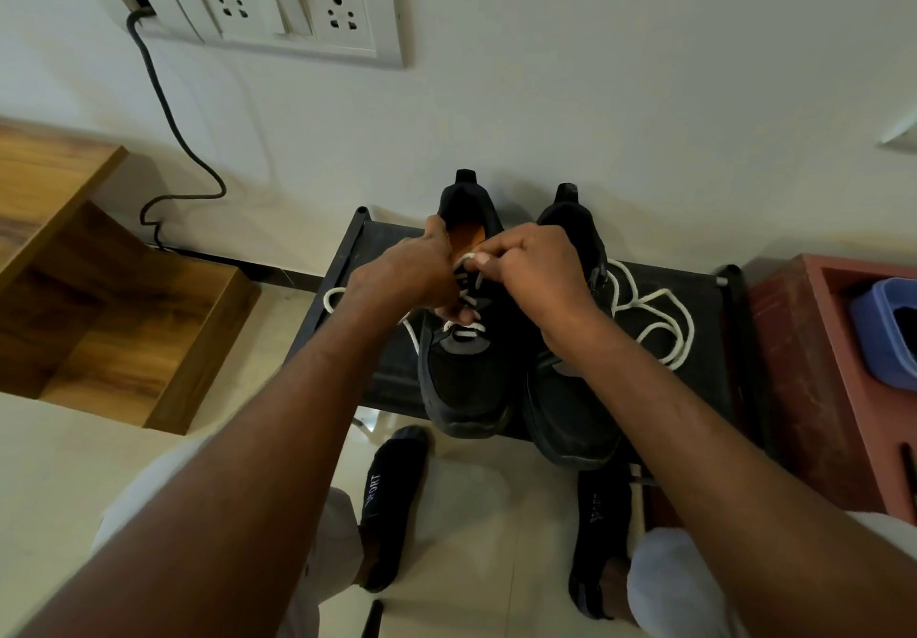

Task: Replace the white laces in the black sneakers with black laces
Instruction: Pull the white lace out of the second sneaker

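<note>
Two black sneakers are sitting side by side on a low black bench point(694, 290) standing against the white wall, heels far and toes near, hanging a little over the near edge. The left sneaker point(466, 379) is still carrying its white lace point(466, 330), crossing through the lower eyelets, with a loose end trailing off to the left over the bench. The left hand point(412, 270) is curling over the far left side of this sneaker's opening, its fingers gripping the collar beside the orange insole. The right hand point(536, 270) is reaching across from the right, thumb and forefinger pinching the white lace just above the top eyelets. The right sneaker point(570, 399) is lying partly under the right forearm; whether any lace is threaded in it cannot be told. Just beside it on the right, a loose white lace point(660, 315) is lying in coils on the bench top. On the pale tiled floor near the bench, two feet in dark socks point(392, 503) are resting. A wooden shelf unit point(124, 320) is standing at the left, a reddish box point(814, 389) holding a blue container point(883, 330) at the right, and a socket panel point(293, 7) with a dark cable point(168, 121) hanging down is fixed to the wall at far left.
</note>
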`<control>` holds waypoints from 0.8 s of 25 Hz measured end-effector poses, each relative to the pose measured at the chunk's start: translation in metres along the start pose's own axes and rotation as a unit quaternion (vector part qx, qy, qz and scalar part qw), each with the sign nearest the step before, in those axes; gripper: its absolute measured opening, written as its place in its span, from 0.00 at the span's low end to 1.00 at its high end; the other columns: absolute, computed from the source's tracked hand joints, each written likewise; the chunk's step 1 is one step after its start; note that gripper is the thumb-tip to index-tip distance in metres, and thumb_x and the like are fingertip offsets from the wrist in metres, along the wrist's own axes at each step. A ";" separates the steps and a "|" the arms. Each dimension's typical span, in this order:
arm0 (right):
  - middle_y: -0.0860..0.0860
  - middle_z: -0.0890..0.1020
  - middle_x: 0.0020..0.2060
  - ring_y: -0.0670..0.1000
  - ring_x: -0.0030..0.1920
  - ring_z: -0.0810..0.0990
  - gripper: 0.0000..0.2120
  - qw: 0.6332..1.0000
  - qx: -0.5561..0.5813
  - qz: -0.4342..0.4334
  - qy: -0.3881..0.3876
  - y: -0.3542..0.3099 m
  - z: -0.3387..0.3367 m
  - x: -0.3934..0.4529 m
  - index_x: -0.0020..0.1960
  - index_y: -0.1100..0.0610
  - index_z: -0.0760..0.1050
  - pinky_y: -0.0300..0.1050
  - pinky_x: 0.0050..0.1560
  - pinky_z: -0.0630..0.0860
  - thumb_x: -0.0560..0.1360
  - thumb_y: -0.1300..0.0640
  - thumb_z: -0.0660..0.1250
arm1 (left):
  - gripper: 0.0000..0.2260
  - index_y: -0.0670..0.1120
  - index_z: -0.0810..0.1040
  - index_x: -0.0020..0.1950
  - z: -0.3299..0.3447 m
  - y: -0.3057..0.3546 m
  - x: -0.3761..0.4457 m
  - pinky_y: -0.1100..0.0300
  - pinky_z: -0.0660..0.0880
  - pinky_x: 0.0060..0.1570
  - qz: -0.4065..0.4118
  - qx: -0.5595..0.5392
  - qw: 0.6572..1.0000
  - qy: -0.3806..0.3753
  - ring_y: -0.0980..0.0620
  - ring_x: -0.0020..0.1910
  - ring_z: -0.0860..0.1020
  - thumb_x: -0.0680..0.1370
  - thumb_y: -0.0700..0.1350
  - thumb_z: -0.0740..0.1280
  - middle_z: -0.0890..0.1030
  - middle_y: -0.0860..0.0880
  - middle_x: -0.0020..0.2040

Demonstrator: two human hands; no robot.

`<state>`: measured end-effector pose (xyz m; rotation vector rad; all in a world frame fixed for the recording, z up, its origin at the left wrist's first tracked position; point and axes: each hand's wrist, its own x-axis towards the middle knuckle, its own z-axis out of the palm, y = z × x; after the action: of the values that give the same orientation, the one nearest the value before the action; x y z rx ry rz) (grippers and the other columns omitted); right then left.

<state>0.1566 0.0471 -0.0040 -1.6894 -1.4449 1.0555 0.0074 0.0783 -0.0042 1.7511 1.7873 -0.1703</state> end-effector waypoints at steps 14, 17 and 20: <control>0.40 0.83 0.46 0.42 0.46 0.81 0.07 0.986 -0.129 -0.101 0.039 0.004 0.012 0.008 0.47 0.49 0.88 0.43 0.53 0.77 0.78 0.57 0.71 | 0.38 0.50 0.60 0.66 0.006 -0.001 0.002 0.40 0.79 0.57 0.016 0.011 0.999 0.029 0.43 0.52 0.78 0.67 0.48 0.83 0.78 0.45 0.54; 0.46 0.86 0.39 0.45 0.43 0.85 0.11 0.986 0.143 0.045 0.071 0.000 0.001 0.013 0.45 0.53 0.86 0.45 0.52 0.82 0.82 0.59 0.67 | 0.38 0.51 0.60 0.66 0.007 -0.001 0.000 0.40 0.79 0.57 0.025 0.010 0.999 0.028 0.43 0.52 0.79 0.68 0.49 0.83 0.78 0.45 0.55; 0.49 0.86 0.41 0.48 0.42 0.85 0.10 0.997 0.064 0.009 0.039 -0.003 -0.001 0.011 0.50 0.53 0.82 0.51 0.51 0.83 0.85 0.55 0.62 | 0.40 0.51 0.60 0.66 0.005 -0.001 0.000 0.38 0.78 0.59 0.019 0.013 1.000 0.021 0.42 0.55 0.77 0.66 0.51 0.84 0.78 0.45 0.56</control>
<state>0.1571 0.0583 -0.0026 -1.6356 -1.2879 1.0572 0.0085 0.0760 -0.0084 1.8177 1.7879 -0.1431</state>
